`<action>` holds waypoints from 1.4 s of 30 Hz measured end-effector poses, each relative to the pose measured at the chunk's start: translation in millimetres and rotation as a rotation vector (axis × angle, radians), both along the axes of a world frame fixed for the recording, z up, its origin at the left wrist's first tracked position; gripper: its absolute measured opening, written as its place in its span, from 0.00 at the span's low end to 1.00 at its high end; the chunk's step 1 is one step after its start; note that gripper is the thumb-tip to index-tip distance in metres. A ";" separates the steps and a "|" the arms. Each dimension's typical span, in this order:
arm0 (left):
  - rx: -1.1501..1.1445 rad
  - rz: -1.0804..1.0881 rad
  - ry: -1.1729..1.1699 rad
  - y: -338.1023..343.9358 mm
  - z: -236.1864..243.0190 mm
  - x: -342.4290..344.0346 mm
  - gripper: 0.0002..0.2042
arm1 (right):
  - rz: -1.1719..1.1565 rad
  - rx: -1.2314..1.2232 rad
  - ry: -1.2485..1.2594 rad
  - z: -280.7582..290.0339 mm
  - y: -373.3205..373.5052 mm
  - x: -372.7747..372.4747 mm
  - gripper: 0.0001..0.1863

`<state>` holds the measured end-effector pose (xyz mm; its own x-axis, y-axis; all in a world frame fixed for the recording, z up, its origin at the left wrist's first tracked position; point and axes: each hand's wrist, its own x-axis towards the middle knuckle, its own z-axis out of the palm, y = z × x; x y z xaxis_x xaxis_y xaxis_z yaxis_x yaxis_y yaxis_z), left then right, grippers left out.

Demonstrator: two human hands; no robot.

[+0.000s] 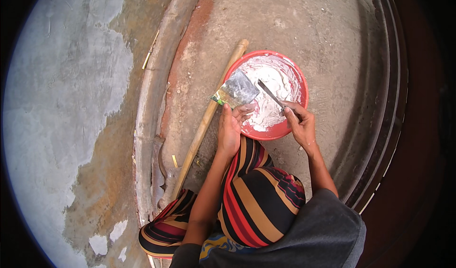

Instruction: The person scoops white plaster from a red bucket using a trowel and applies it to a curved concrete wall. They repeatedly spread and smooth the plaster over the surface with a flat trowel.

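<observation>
Surrounding the red basin (270, 135) is rough concrete (327, 54); left fingers (241, 112) clamp a scraper (235, 88), right fingers (298, 110) a blade (270, 93).

A round red basin (266, 134) holds thick, swirled white paste (280, 80) smeared up its inner wall, while a flat, squarish grey scraper (239, 88), smudged whitish and green at one corner, hangs over the basin's left rim, and a slim, dark-bladed knife (270, 93) slants above the basin's middle.

Rough work area, seemingly for plastering or filling; bare concrete floor (285, 16) beyond the left hand (230, 131), patchily grey-coated surface (66, 78) to its left, red basin (271, 135) of white paste (273, 73) beside it
</observation>
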<state>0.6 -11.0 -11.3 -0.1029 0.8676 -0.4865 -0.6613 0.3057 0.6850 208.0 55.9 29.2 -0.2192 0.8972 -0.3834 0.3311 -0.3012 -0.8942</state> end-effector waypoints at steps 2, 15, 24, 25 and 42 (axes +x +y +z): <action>-0.018 0.021 -0.047 -0.6 -1.8 1.1 0.34 | -0.006 -0.032 -0.009 2.4 -0.1 -0.9 0.11; 0.033 0.232 -0.458 -1.8 -5.6 8.2 0.30 | 0.085 0.462 -0.208 -1.5 -26.5 -23.1 0.16; 0.096 0.179 -0.393 -2.0 -3.4 11.0 0.31 | 0.111 0.506 -0.245 -3.1 -26.7 -27.1 0.16; 0.095 0.188 -0.420 -2.5 -3.9 11.5 0.31 | 0.117 0.521 -0.242 -4.2 -27.0 -28.4 0.17; 0.001 0.193 -0.551 -3.0 9.3 15.3 0.30 | 0.153 0.636 -0.326 -27.5 -25.1 -33.9 0.27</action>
<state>16.0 -14.0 -2.0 0.0092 0.8589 -0.5120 -0.9638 0.1440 0.2243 174.0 30.8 1.6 -0.3234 0.9367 0.1340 0.6075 0.3141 -0.7295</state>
